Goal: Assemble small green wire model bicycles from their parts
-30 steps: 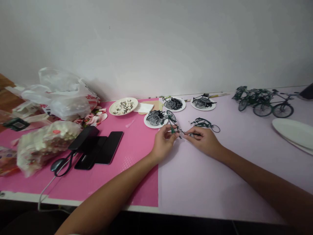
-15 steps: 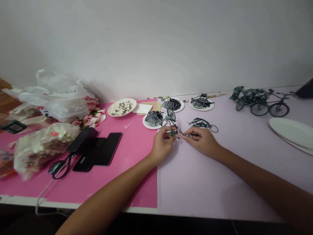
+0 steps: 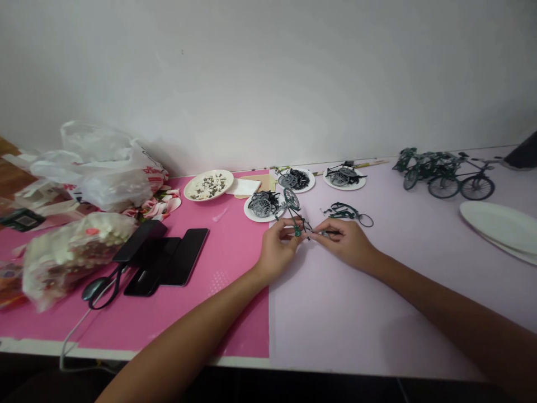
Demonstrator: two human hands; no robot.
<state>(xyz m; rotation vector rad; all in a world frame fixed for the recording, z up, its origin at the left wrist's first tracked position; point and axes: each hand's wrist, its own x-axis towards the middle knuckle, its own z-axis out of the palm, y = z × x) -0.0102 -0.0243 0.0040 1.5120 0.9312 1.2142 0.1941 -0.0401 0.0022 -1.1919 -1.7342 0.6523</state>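
My left hand point(image 3: 279, 249) is closed on a small green model bicycle point(image 3: 292, 198), tilted with one spoked wheel up toward the wall. My right hand point(image 3: 346, 242) meets it at the frame's near end, its fingers pinched together on a thin dark part that also sticks out behind them. What that part is exactly stays too small to tell. Just beyond my right hand lie loose green bicycle pieces point(image 3: 344, 210), with a thin wheel ring point(image 3: 366, 220) at their right end.
White plates with black wheels and parts point(image 3: 247, 210) stand behind my hands, near a bowl of small pieces point(image 3: 229, 178). Several finished model bicycles point(image 3: 444, 187) stand back right, above white plates point(image 3: 503, 224). Phones point(image 3: 191, 254) and plastic bags point(image 3: 113, 179) lie left.
The model bicycle has turned slightly between my hands, its upper wheel shifting a little left and down. Both hands keep nearly the same place and grip.
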